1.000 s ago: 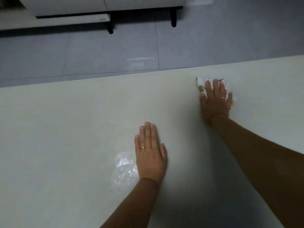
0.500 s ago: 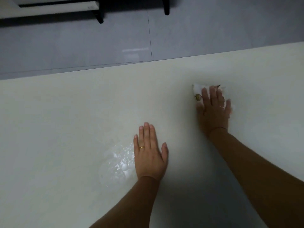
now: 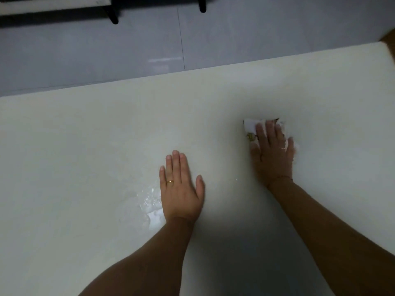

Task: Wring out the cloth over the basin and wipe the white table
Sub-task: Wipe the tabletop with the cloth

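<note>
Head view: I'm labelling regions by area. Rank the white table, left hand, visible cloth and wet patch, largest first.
1. white table
2. left hand
3. wet patch, edges faint, so unsure
4. cloth, mostly hidden under the right hand

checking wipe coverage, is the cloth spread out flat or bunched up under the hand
Bunched. The cloth is a small crumpled wad under the right hand, only its edges peeking past the fingers, pressed on the white table.
</note>
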The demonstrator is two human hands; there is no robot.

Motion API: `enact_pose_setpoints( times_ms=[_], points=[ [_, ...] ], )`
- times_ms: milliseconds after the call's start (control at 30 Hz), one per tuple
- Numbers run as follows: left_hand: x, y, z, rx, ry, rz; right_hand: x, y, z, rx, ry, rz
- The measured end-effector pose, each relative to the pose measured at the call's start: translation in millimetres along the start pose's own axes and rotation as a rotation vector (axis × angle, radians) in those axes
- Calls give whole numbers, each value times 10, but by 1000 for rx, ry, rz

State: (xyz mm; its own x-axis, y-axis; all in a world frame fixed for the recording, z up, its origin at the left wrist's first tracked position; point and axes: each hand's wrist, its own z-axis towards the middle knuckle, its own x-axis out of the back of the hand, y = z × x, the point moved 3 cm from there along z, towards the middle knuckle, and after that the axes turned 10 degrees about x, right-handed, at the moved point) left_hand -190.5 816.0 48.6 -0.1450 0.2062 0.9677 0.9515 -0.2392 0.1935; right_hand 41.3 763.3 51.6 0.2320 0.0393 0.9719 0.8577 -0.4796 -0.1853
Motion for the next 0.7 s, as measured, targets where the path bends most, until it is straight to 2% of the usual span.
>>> enact_pose_setpoints(
  times_ms=[67,100,133,200,267,333,367,467,533,567,600,700],
  points=[
    [-13,2,-12,-3,-14,14,-63,-207,-98,-174,39,31],
    [-12,-1,-14,-2,-14,20,-106,-396,-177,-177,46,28],
    [-10,-2,-12,0,-8,24,-155,-609,-274,-113,50,19],
    [-10,-6,-9,5,-8,32,-233,-915,-535,141,11,-28],
    [-9,-3,-8,-3,0,34,-216,-839,-658,385,-51,-89],
    [3,7,5,-2,16,12,-147,-502,-625,451,-78,-136],
    [5,6,-4,0,24,3,-105,-292,-594,388,-69,-137],
    [-11,1,-12,3,39,8,-36,110,-499,30,-22,-23],
    [-26,-2,-7,6,42,16,-115,-101,-582,-127,35,-2],
    [-23,-5,-9,9,42,22,-162,-302,-679,-127,44,0],
    [-18,-8,-14,13,40,26,-206,-516,-794,-62,50,4],
    [-9,-4,-26,14,33,31,-261,-763,-1130,318,-2,-58]
  ],
)
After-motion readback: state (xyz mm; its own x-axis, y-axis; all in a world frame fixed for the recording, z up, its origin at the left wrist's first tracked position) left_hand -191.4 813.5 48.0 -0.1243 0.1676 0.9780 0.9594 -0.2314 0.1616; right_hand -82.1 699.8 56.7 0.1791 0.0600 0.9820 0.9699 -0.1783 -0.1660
